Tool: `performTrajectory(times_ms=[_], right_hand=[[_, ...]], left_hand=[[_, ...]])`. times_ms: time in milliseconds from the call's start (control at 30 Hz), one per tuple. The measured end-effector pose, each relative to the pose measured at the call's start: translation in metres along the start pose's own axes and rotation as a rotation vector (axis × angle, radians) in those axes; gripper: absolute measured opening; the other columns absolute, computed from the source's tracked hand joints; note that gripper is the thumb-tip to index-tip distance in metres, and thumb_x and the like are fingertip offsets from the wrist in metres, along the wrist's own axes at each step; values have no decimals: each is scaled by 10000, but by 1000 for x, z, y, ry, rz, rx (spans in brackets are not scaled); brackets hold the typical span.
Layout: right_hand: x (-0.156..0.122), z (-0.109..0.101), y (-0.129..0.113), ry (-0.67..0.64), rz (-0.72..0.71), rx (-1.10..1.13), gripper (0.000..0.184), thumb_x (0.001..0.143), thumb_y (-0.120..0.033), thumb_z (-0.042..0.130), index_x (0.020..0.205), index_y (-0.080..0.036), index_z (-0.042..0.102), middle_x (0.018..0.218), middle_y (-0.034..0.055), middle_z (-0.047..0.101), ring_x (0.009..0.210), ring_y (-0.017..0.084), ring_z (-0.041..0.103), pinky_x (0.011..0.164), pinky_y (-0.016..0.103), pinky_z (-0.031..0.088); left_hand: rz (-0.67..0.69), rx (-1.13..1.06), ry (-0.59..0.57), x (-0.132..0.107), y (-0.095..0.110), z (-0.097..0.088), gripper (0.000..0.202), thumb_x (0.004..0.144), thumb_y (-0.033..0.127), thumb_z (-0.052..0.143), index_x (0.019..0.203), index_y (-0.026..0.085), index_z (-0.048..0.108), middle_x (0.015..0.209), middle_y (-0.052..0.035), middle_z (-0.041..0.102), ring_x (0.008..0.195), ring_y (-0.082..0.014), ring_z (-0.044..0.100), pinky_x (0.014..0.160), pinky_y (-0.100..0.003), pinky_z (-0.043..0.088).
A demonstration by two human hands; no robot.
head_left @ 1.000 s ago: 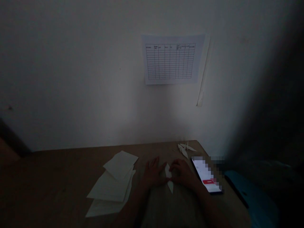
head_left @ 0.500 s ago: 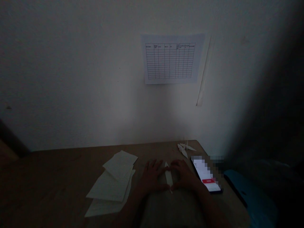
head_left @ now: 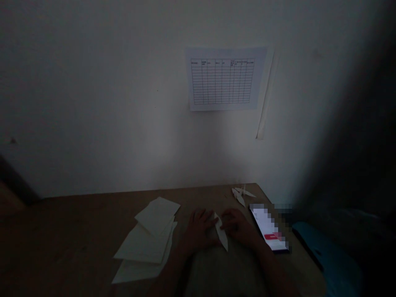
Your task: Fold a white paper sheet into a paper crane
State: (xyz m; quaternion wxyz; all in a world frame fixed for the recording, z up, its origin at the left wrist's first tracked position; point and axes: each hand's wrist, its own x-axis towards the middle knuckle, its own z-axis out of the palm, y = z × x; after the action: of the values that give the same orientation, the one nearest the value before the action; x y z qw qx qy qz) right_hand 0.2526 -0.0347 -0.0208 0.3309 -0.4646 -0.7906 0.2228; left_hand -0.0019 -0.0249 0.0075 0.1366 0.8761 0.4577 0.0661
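Note:
A narrow folded white paper piece [head_left: 222,234] lies on the brown table [head_left: 77,231] between my two hands. My left hand [head_left: 199,231] rests on its left side with the fingers lying flat and spread. My right hand [head_left: 238,227] presses on its right side, fingers curled over the top edge of the paper. The light is dim, and fine finger detail is hard to see.
A loose stack of white paper sheets [head_left: 148,243] lies left of my hands. Folded paper figures [head_left: 241,194] sit near the table's far right corner. A lit phone [head_left: 269,233] lies right of my right hand, with a blue object [head_left: 328,255] beyond it. A printed table sheet [head_left: 224,78] hangs on the wall.
The folded piece has been narrowed and tilted between my hands; both hands stayed on it and shifted only slightly.

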Motion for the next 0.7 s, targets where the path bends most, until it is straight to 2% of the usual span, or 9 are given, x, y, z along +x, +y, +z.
performTrajectory(times_ms=[200,333,433,533,700], right_hand=[[7,-2,-3,-34,-62,-49,239,831,-155,703,961,-308,833,1229,43,755,1324,276,562,1168,510,399],[8,-5,-6,-70,-65,-106,230,866,-188,686,975,-332,829,1166,17,785,1303,274,578,1179,533,362],[6,-7,-11,-61,-70,-141,253,879,-183,666,996,-343,823,1174,6,785,1314,265,570,1190,531,336],[5,-7,-17,-43,-76,-159,268,867,-158,658,995,-332,816,1154,4,789,1294,256,578,1182,512,337],[7,0,-16,23,-33,-161,342,803,-68,601,972,-290,798,1112,34,786,1228,254,613,1154,505,356]], left_hand=[[4,-50,45,2,1,4,739,864,757,657,1506,411,536,1678,-36,412,1554,-346,326,1282,-661,106],[-7,-44,113,3,3,4,534,831,697,745,1292,427,725,1632,-12,479,1534,-366,342,1279,-668,90],[-19,-38,176,4,5,3,377,816,638,795,1099,389,814,1570,-8,547,1512,-375,364,1285,-666,59],[-40,-57,185,4,7,1,287,835,609,791,995,375,837,1524,-11,593,1494,-382,383,1275,-698,26],[-30,-66,209,5,10,2,287,795,602,823,940,355,839,1502,-22,611,1479,-399,391,1256,-734,-6]])
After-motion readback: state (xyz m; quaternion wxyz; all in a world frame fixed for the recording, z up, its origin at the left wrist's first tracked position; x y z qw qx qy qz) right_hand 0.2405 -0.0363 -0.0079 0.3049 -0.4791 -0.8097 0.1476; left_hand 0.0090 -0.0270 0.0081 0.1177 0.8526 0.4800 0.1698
